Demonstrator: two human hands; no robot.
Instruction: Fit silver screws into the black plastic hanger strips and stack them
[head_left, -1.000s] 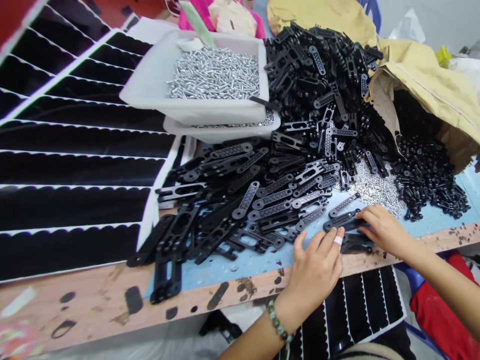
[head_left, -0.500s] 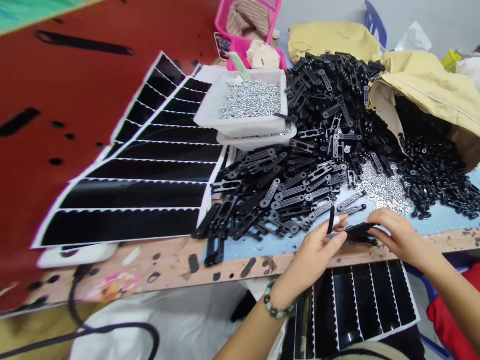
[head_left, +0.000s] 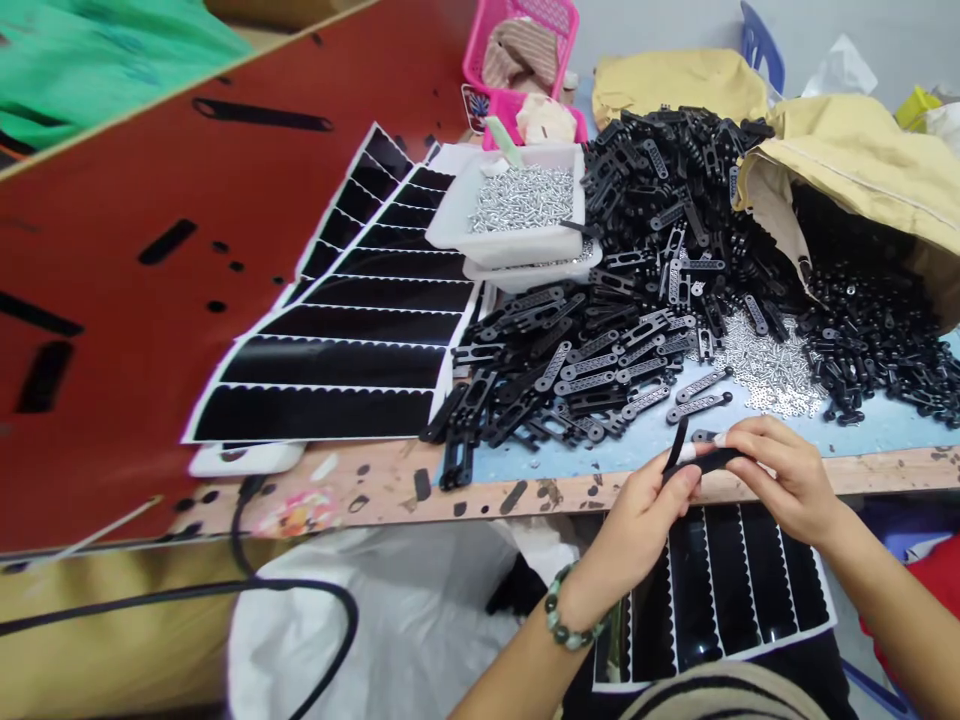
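Between my two hands, at the table's front edge, is a black plastic link part (head_left: 705,463). My left hand (head_left: 646,510), with a beaded bracelet at the wrist, pinches its left end. A thin black strip (head_left: 679,442) sticks up beside the left fingers, one of which has a white wrap. My right hand (head_left: 786,478) grips the right end of the part with thumb and fingertips. Just beyond the hands, two grey-faced black links (head_left: 699,406) lie on the blue table cover. Below the hands, a sheet of black scalloped-edge strips (head_left: 712,590) rests on my lap.
Heaped black links (head_left: 585,370) cover the middle, beside loose silver pins (head_left: 780,365) and small black pieces (head_left: 862,340) near a yellow sack (head_left: 862,170). White tubs (head_left: 517,240) of metal pins stand behind. More strip sheets (head_left: 352,345) lie left; a black cable (head_left: 352,610) hangs in front.
My hands have come closer together on the black link part, the right hand moving in from the right. The camera view has shifted left, showing more of the red board.
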